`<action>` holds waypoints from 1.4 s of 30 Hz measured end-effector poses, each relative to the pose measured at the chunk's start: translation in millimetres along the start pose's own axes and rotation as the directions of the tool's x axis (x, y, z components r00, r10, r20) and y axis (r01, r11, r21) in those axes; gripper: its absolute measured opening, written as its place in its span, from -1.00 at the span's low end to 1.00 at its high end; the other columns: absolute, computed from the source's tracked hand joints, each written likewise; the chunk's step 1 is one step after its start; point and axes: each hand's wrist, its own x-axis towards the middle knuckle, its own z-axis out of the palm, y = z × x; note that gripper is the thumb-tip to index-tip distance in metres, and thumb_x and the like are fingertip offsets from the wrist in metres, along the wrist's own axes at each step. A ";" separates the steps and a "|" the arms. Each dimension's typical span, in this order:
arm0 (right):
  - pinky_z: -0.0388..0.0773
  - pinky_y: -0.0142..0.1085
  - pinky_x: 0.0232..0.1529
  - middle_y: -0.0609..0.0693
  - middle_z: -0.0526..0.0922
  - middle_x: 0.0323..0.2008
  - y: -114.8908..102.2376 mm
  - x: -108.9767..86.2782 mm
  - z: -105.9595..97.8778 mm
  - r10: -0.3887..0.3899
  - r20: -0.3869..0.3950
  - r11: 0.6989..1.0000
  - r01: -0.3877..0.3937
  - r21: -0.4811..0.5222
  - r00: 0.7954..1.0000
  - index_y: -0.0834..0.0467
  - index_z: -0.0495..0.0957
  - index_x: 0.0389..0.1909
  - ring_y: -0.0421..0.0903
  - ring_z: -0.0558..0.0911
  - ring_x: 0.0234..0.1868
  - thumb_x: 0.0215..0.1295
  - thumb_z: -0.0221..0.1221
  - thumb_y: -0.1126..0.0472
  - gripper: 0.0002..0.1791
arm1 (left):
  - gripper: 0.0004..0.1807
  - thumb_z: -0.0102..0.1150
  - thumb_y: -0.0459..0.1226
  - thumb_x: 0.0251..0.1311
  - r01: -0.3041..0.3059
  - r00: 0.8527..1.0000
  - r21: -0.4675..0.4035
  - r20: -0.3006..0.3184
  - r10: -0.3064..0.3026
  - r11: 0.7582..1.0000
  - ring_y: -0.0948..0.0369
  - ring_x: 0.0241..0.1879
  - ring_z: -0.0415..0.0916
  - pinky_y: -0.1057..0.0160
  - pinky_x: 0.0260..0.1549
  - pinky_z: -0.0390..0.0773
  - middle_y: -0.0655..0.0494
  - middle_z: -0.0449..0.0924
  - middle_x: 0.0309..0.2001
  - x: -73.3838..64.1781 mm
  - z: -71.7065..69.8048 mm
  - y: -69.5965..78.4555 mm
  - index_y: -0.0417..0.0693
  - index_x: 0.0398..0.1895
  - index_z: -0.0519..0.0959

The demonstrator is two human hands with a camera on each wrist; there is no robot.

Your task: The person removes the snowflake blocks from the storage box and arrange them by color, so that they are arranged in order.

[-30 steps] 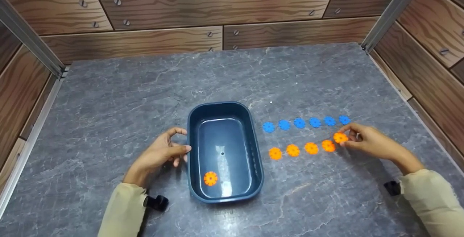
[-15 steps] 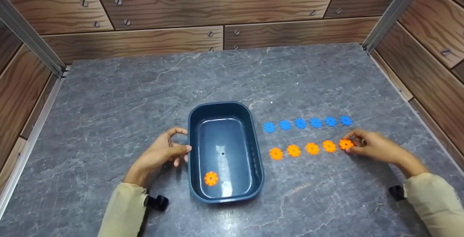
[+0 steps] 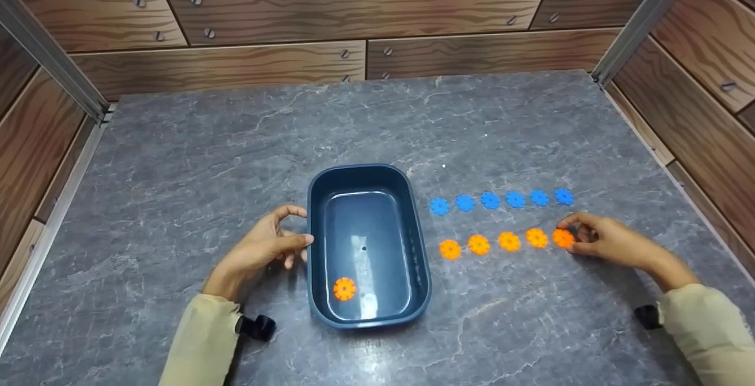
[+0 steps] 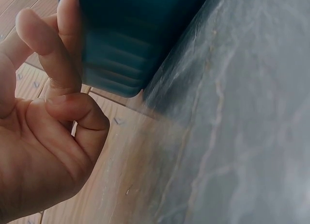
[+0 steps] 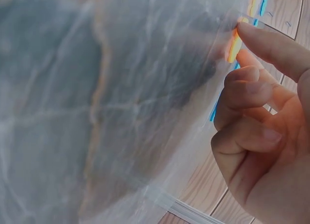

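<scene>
My left hand [image 3: 259,244] grips the left rim of a dark blue plastic tub [image 3: 420,280], thumb on the rim and fingers outside; the left wrist view shows the tub's outer wall [image 4: 116,49] beside the fingers. Inside the tub lies one orange interlocking disc [image 3: 344,288]. At the right end of the orange row, my right hand [image 3: 613,244] pinches another orange interlocking disc [image 3: 563,238] between thumb and index finger, down at the table. That disc [image 5: 235,45] shows edge-on in the right wrist view, the other fingers curled below.
Several orange discs [image 3: 508,241] continue the row leftward towards the tub. Behind them runs a row of several blue discs [image 3: 514,199]. The grey marbled table [image 3: 248,138] meets wood-patterned walls [image 3: 354,11] at its back and sides.
My right hand has moved right and slightly nearer, bringing its orange disc from above the row down to the right end. The left hand and tub have stayed put.
</scene>
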 end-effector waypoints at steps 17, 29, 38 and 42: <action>0.33 -0.42 -0.58 -0.07 0.41 -0.45 -15.7 -2.1 -4.2 -0.060 -0.062 0.996 0.063 0.059 0.996 0.31 0.47 0.04 -0.35 0.33 -0.52 0.16 0.26 0.37 -0.60 | -0.45 0.21 -0.37 0.20 -0.007 1.000 -0.011 0.008 0.007 1.000 0.35 -0.78 0.40 0.44 -0.70 0.43 0.12 0.62 -0.62 2.4 0.8 0.6 -0.18 0.15 0.15; 0.33 -0.36 -0.66 -0.03 0.35 -0.40 -69.0 11.4 -3.3 -0.156 -0.050 0.954 0.163 0.250 0.987 0.35 0.30 0.20 -0.32 0.28 -0.62 0.27 0.22 0.32 -0.48 | -0.43 0.21 -0.37 0.20 0.010 1.000 -0.003 -0.003 -0.010 1.000 0.34 -0.77 0.40 0.43 -0.70 0.43 0.10 0.62 -0.61 0.7 0.8 0.6 -0.19 0.18 0.14; 0.30 -0.34 -0.65 -0.03 0.32 -0.40 -95.3 25.5 -1.1 -0.230 -0.035 0.931 0.230 0.282 0.973 0.22 0.32 0.19 -0.29 0.23 -0.63 0.28 0.21 0.29 -0.52 | -0.43 0.22 -0.38 0.19 0.009 1.000 -0.005 -0.004 -0.009 1.000 0.35 -0.78 0.40 0.44 -0.71 0.42 0.10 0.61 -0.62 1.3 0.8 -0.2 -0.20 0.18 0.15; 0.33 -0.34 -0.61 -0.02 0.31 -0.40 -109.7 34.6 2.0 -0.265 -0.017 0.920 0.258 0.294 0.964 0.23 0.33 0.19 -0.30 0.22 -0.62 0.29 0.20 0.29 -0.53 | -0.43 0.22 -0.37 0.19 0.009 1.000 -0.006 -0.007 -0.009 1.000 0.34 -0.78 0.40 0.44 -0.71 0.42 0.10 0.62 -0.61 1.0 0.4 0.0 -0.19 0.17 0.15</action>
